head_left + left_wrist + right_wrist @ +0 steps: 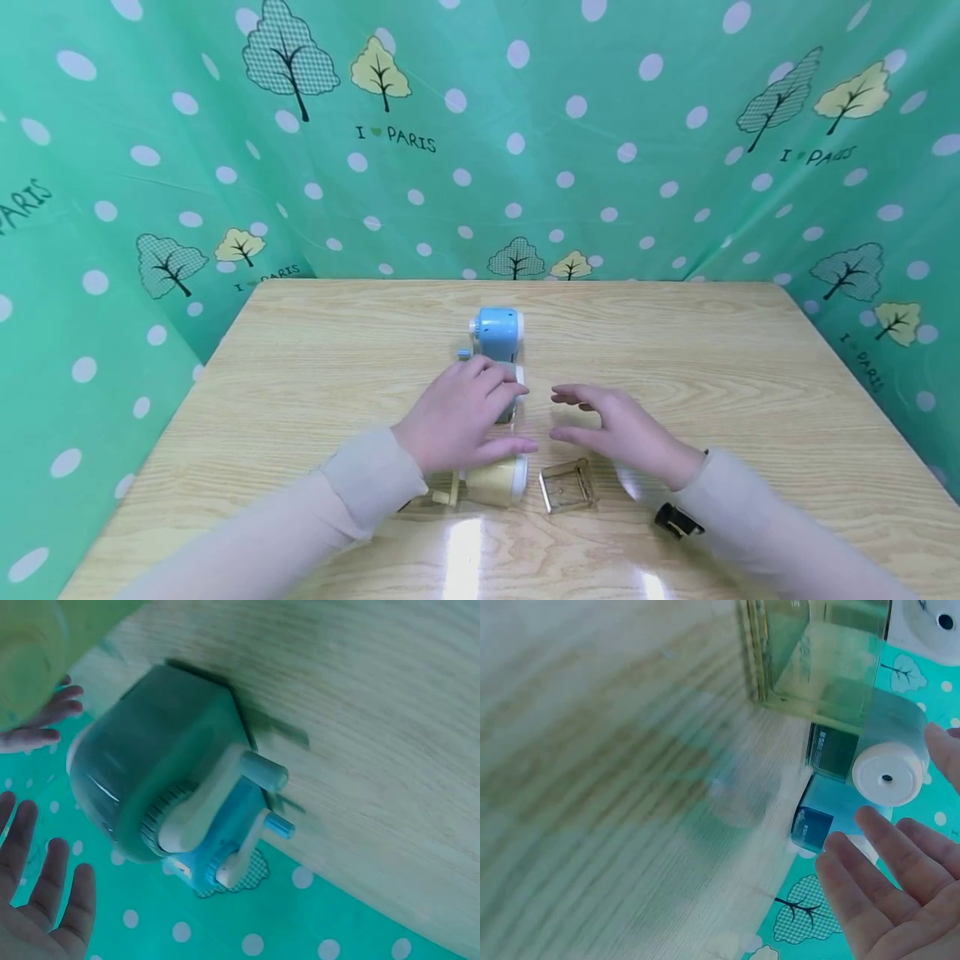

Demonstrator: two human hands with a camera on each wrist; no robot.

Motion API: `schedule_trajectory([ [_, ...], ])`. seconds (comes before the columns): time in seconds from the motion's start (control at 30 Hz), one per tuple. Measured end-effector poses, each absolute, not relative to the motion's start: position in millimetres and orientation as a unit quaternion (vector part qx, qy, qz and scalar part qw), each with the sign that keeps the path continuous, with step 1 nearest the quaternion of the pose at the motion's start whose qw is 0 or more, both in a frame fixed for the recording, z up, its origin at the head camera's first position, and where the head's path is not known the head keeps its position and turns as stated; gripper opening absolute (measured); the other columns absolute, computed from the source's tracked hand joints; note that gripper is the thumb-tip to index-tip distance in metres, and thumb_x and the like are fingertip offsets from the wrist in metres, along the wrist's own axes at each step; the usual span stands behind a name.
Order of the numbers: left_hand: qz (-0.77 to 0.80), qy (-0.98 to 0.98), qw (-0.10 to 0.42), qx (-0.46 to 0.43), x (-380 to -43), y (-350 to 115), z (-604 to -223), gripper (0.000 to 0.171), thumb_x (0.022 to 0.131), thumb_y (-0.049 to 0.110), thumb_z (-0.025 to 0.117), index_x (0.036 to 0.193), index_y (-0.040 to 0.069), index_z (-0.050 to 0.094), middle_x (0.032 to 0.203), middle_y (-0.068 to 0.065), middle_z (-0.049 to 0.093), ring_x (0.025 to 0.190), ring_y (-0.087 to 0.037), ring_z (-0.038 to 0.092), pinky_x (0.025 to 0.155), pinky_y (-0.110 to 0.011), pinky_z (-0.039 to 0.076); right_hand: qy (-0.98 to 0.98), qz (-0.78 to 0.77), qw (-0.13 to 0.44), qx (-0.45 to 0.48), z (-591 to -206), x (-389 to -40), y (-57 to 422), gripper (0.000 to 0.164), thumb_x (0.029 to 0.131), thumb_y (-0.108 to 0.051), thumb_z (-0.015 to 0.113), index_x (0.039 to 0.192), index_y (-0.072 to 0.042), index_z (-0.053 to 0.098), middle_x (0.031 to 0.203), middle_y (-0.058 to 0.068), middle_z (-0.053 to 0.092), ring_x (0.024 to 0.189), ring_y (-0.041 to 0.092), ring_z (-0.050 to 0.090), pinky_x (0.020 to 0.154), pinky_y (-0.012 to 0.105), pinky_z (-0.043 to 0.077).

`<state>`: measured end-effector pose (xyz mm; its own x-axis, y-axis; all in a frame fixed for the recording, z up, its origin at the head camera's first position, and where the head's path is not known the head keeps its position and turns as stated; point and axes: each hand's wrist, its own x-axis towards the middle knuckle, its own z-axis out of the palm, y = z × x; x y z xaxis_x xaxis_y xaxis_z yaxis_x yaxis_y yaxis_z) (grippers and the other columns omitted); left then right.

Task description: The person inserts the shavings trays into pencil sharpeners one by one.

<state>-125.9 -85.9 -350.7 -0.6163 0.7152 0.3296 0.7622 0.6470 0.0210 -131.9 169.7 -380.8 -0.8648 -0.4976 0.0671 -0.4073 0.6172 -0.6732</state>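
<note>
Three hand-crank pencil sharpeners stand in a line: a blue sharpener point(498, 332) at the back, a grey-green sharpener point(165, 742) in the middle and a yellow sharpener point(491, 483) nearest me. My left hand point(468, 417) hovers over the grey-green one with fingers spread, partly hiding it in the head view. Across from it, to the right of the row, my right hand point(618, 429) is held with loose fingers and nothing in them. Below that hand lies a clear yellowish drawer point(567, 486), apart from the yellow sharpener. Cranks point left, white round ends right.
The wooden table point(675, 333) carries the row near its middle. Behind and beside it hangs a green dotted curtain point(517, 108). A black strap piece point(678, 521) sits at my right wrist, and a whitish curved thing point(628, 482) shows under it.
</note>
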Motion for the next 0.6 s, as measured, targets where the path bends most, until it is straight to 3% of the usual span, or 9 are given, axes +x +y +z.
schedule_trajectory([
  [0.33, -0.096, -0.889, 0.155, -0.421, -106.2, -89.4, -351.5, 0.079, 0.088, 0.071, 0.043, 0.126, 0.007, 0.068, 0.121, -0.004, 0.068, 0.11, -0.022, 0.058, 0.093, -0.036, 0.052, 0.895, -0.344, 0.062, -0.276, -377.0, -112.5, 177.2, 0.072, 0.087, -0.05, 0.066, 0.134, 0.004, 0.062, 0.132, 0.015, 0.067, 0.116, 0.036, 0.064, 0.098, 0.054, 0.051],
  [0.6, -0.108, -0.884, 0.145, -0.431, -97.2, -92.8, -360.4, 0.081, 0.088, 0.071, 0.043, 0.129, 0.005, 0.066, 0.122, -0.005, 0.067, 0.112, -0.022, 0.059, 0.097, -0.038, 0.051, 0.904, -0.332, 0.073, -0.258, -377.1, -97.6, 182.2, 0.071, 0.082, -0.049, 0.072, 0.133, 0.0, 0.064, 0.133, 0.011, 0.067, 0.117, 0.036, 0.063, 0.099, 0.054, 0.05],
])
